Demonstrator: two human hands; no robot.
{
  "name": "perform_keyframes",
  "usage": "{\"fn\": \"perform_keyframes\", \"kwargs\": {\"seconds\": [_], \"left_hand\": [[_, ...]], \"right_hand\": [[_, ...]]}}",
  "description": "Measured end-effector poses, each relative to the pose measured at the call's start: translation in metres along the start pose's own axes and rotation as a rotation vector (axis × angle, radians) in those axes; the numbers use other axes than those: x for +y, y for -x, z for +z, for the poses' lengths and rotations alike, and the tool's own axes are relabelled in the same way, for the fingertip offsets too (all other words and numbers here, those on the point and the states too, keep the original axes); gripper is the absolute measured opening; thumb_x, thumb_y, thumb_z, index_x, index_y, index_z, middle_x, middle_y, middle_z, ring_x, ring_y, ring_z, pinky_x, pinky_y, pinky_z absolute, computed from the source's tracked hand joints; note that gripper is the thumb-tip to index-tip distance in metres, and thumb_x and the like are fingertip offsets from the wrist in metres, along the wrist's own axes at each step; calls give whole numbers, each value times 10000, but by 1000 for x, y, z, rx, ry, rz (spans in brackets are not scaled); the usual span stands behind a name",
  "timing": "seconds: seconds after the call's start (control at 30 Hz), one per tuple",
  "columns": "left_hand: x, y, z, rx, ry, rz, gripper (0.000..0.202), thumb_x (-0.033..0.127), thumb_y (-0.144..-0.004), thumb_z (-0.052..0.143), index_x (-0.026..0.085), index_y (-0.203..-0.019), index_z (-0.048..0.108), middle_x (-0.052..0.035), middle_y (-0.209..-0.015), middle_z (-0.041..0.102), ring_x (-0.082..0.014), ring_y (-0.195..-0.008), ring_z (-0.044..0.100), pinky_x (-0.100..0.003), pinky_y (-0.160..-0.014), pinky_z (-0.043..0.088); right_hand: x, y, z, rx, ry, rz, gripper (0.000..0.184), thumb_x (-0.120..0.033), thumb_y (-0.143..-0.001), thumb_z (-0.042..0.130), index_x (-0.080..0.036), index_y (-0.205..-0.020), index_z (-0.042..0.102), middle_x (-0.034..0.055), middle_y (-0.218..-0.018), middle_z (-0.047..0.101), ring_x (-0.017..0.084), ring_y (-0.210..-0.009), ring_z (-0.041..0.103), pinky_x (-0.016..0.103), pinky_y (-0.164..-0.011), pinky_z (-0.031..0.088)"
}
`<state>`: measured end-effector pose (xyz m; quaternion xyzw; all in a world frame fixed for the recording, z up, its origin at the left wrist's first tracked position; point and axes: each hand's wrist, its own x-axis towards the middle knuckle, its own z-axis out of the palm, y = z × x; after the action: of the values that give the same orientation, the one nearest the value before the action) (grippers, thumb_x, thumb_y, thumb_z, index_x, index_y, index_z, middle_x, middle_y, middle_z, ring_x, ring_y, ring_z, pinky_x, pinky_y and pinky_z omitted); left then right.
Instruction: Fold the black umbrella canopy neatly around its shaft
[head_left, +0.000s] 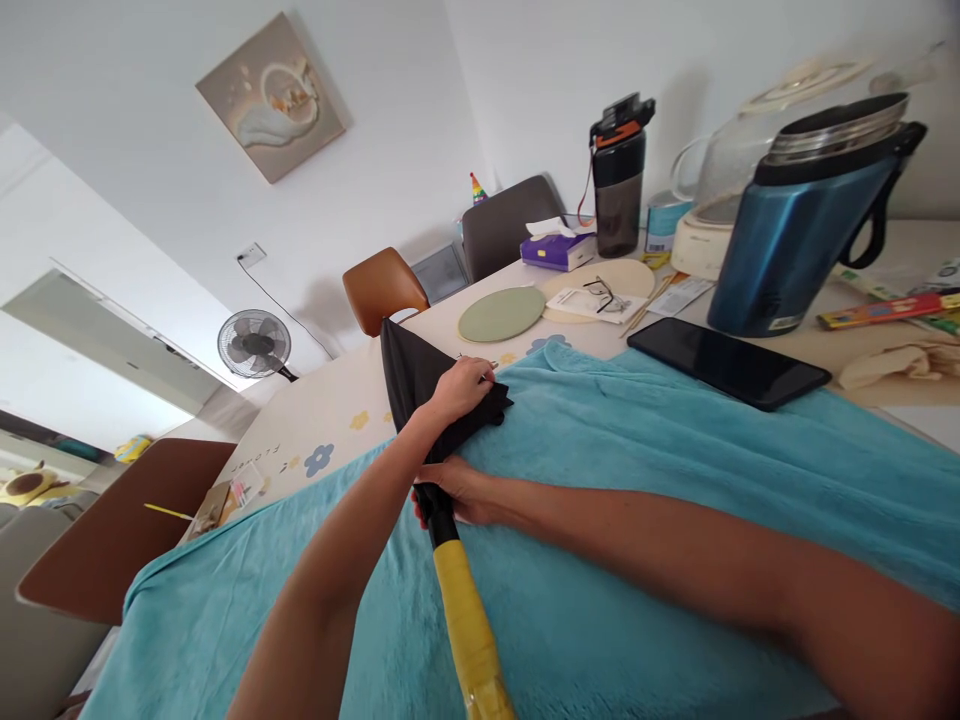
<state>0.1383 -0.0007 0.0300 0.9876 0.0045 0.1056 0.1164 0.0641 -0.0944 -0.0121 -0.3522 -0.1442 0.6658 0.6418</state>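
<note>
A folded black umbrella (416, 375) lies slantwise over the table, its cloth gathered towards the far end. Its handle (466, 620) is wrapped in yellow and runs down to the bottom edge of the view. My right hand (457, 490) is closed round the black part just above the yellow wrap. Further up, my left hand (465, 385) rests on the cloth with fingers bent together, pinching at its loose edge; the exact fold between the fingertips is hard to make out. A turquoise blanket (600, 580) lies beneath both arms.
To the right stand a blue tumbler (802, 230), a dark water bottle (621, 185) and a glass kettle (712, 190). A black phone (727, 360) lies on the blanket's edge. Glasses (602, 293), a green placemat (501, 313) and a tissue pack (556, 250) are further back.
</note>
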Motion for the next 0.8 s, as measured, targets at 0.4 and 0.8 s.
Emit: {"fn": "perform_keyframes", "kwargs": {"seconds": [0.4,0.8], "left_hand": [[-47,109,-88,699,713,-419,103,148,-695,406,181,-791,429,28,-659,527,-63,-398,454,-173,-342,350],[-106,206,-16,766,928,-822,175,246,-626,500,159,-771,456,40,-673,474,-72,-493,489,-192,-390,396]], "right_hand": [[-3,0,-2,-9,-5,74,68,-152,-721,555,-111,-697,508,11,-529,537,133,-445,538,281,-443,486],[-1,-3,-8,-48,-109,36,177,-245,-737,610,-131,-693,482,-11,-574,524,94,-468,516,218,-411,455]]}}
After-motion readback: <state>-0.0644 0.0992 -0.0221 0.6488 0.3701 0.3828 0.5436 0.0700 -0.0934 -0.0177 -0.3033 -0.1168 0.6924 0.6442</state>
